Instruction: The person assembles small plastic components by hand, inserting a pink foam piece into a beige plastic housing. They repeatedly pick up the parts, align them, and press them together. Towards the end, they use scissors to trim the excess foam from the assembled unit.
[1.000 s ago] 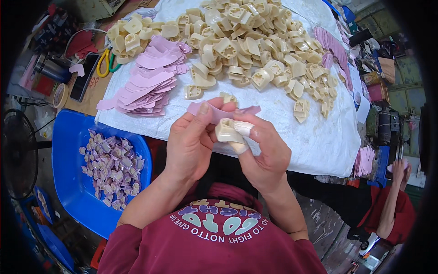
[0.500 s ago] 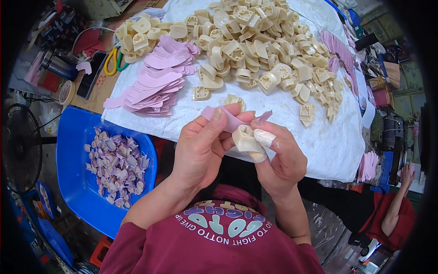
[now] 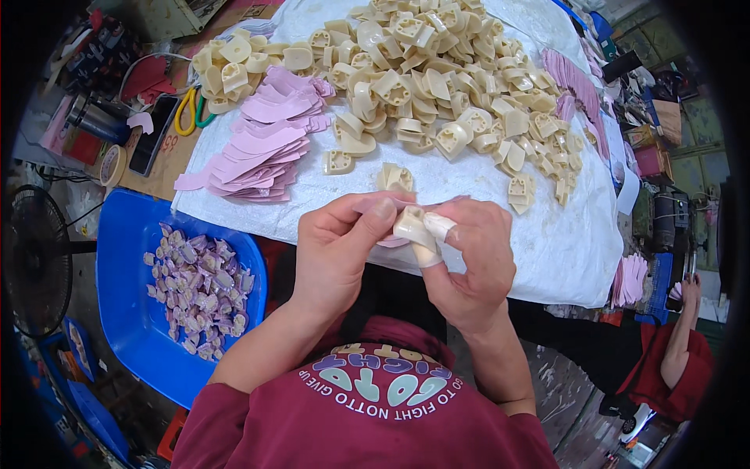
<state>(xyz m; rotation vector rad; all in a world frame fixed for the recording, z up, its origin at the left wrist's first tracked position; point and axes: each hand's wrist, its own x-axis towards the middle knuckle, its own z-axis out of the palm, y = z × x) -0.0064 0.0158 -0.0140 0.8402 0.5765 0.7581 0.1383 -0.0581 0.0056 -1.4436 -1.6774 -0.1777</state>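
Note:
Over the near edge of the table, my right hand pinches a cream plastic shoe heel between thumb and index finger. White coverings wrap the tips of those two fingers. My left hand holds a thin pink strip of covering material between thumb and fingers. The strip runs behind the heel toward my right fingers; how much of it touches the heel is hidden. Just beyond my hands, a single cream heel lies on the white cloth.
A large pile of cream heels covers the far part of the table. Stacked pink strips lie to its left. At lower left, a blue tub holds many pink-covered heels. Scissors, a phone and a fan are further left. Another person works at right.
The heel has tipped a little and moved slightly left. My right hand has drawn closer to the left, and the pink strip now lies lower behind the heel.

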